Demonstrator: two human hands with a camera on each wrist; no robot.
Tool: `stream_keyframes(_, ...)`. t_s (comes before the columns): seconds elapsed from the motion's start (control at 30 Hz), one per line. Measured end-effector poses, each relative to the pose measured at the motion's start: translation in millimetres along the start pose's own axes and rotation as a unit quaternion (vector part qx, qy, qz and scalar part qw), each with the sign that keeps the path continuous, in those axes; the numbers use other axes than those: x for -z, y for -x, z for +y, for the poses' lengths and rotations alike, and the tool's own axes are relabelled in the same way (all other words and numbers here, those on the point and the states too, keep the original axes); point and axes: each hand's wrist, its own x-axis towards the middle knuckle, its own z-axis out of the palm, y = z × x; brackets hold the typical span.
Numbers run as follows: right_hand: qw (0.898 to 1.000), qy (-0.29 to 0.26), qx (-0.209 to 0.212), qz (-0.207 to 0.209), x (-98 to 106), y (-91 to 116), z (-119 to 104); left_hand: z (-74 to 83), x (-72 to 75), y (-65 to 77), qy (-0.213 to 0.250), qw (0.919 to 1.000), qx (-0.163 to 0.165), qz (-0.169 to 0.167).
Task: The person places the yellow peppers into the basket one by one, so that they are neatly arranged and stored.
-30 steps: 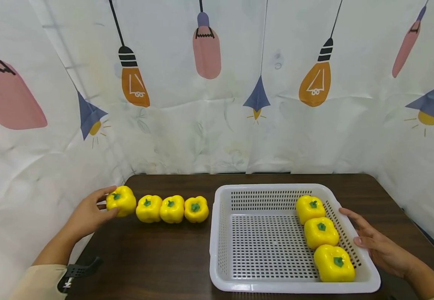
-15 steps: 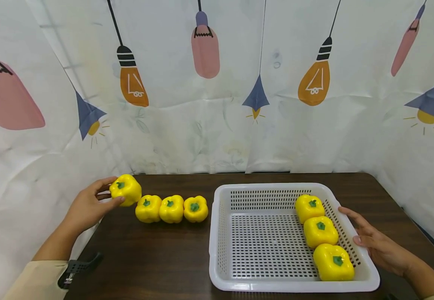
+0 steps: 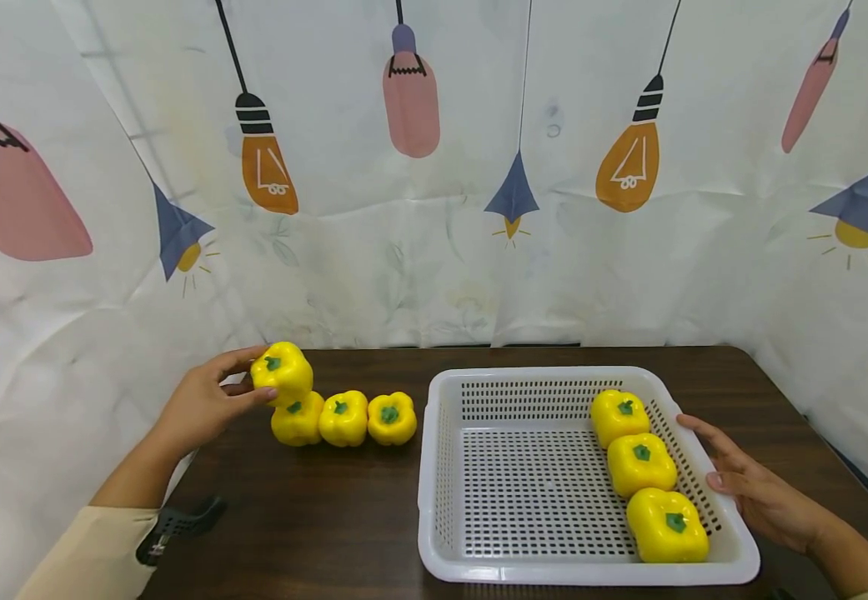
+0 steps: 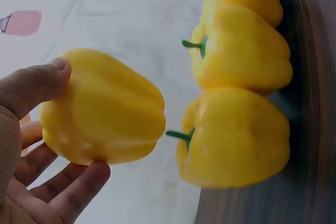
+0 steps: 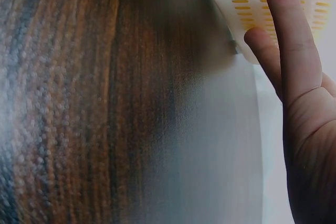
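My left hand (image 3: 201, 407) grips a yellow bell pepper (image 3: 288, 377) with a green stem, thumb on one side and fingers on the other. It is raised and, in the head view, overlaps the left end of a row of three more peppers (image 3: 343, 421) on the table. The left wrist view shows the held pepper (image 4: 102, 108) apart from the nearest row pepper (image 4: 233, 137). At the right, my right hand (image 3: 760, 492) touches the side of a white perforated basket (image 3: 546, 573) with extended fingers. Three yellow peppers (image 3: 642, 465) line the basket's right side.
The dark wooden table (image 3: 328, 517) carries everything. A white curtain (image 3: 373, 275) printed with hanging lamps stands behind and on both sides. A dark strap (image 3: 186, 521) hangs near the left wrist.
My left hand has lifted the bell pepper and carried it right, from beside the row to above its left end. The right hand and basket have stayed in place.
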Motion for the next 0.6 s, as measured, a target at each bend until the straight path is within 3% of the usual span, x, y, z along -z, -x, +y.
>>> stream_keyframes(0.6, 1.000, -0.023, 0.007, -0.016, -2, 0, -2, 31.9, -15.7, -16.0, 0.038, 0.9972, -0.021, -0.061)
